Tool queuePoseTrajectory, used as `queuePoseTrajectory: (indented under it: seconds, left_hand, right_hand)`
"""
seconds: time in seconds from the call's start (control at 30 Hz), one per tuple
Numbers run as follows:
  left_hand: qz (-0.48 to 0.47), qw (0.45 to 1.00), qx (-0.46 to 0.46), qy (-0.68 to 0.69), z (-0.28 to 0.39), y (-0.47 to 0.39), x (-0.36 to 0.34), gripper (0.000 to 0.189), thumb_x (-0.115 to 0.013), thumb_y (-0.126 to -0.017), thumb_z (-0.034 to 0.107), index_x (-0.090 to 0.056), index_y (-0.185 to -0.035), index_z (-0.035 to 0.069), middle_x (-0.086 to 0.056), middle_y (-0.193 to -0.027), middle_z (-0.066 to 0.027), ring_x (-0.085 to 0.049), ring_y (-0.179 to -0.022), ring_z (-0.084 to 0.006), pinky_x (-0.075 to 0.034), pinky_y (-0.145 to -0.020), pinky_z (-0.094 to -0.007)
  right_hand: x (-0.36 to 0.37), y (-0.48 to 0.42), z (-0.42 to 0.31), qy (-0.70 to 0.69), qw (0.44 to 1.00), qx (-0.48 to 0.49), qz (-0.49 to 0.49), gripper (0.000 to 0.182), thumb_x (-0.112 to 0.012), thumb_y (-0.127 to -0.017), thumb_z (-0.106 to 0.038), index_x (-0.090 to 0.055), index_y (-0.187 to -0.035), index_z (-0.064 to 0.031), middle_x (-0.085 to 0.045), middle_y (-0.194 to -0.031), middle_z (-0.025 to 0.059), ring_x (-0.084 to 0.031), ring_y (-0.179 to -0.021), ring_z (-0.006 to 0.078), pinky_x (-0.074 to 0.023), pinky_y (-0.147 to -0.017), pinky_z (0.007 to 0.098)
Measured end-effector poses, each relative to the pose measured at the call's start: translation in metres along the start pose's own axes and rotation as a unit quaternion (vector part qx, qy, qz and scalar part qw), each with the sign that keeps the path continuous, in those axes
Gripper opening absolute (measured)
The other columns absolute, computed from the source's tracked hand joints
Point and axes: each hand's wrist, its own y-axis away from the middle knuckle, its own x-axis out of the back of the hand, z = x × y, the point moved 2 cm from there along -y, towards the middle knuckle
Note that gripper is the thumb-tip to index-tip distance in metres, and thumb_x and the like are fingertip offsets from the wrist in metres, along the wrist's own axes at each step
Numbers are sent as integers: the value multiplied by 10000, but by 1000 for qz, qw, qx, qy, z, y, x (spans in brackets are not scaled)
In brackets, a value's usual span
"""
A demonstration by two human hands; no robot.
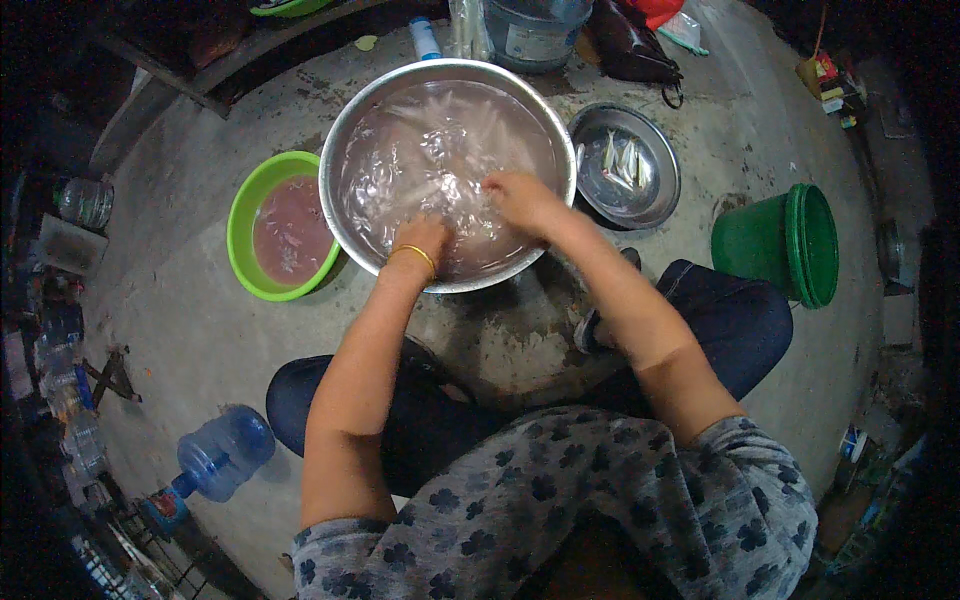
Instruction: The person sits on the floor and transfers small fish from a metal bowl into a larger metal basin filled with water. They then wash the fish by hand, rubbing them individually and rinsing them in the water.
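Before me stands a large metal basin (330, 214) filled with cloudy, rippling water (517, 142). Pale, slender shapes that look like small fish (420, 112) show blurred beneath the surface. My left hand (424, 236), with a yellow bangle at the wrist, is dipped in near the basin's front; its fingers are under water. My right hand (517, 196) is at the water's surface on the right side, its fingers curled and partly hidden. Whether either hand grips anything is not visible. Several small silvery fish (622, 159) lie in a smaller metal bowl (664, 191) to the right.
A lime-green tub (244, 259) of reddish water stands left of the basin. A green bucket (750, 240) lies on its side at right. Behind the basin are a grey bucket (532, 45) and a black bag (634, 45). A blue water jug (225, 454) lies at lower left.
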Motion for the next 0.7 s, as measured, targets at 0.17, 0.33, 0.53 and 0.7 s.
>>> queuePoseTrajectory:
  seconds: [0.17,0.33,0.53,0.7]
  left_hand:
    - [104,960,91,242,-20,-8,1,169,-592,-810,192,-653,-895,59,-647,-838,-153,-620,-785,-304,-481,-711,-386]
    - [187,851,130,474,-24,-11,13,130,-607,-824,130,-648,-865,14,-658,-796,-72,-602,-710,-155,-472,-672,-281]
    - [185,670,98,712,-21,-8,23,200,-567,-828,39,-604,-1024,21,-640,-896,-77,-613,-755,-141,-513,-667,-249]
    - [170,705,200,659,-25,-5,17,307,-471,-762,-68,-574,-1047,-16,-620,-904,-102,-591,-650,-152,-472,-555,-242]
  right_hand:
    - [-51,-9,-14,-38,997,-42,-59,269,-477,-844,-196,-627,-1011,-47,-622,-1020,183,-585,-971,338,-454,-854,406]
    - [-57,-4,-24,-553,815,-111,-129,256,-512,-889,-198,-586,-1079,-44,-631,-937,86,-608,-881,158,-513,-753,310]
    - [-37,3,-19,-556,823,-115,18,213,-533,-857,-83,-592,-1055,-28,-633,-873,83,-623,-820,161,-519,-703,270]
    - [-45,-4,1,-39,986,5,161,224,-544,-778,-74,-597,-988,-16,-631,-911,193,-630,-828,326,-508,-720,412]
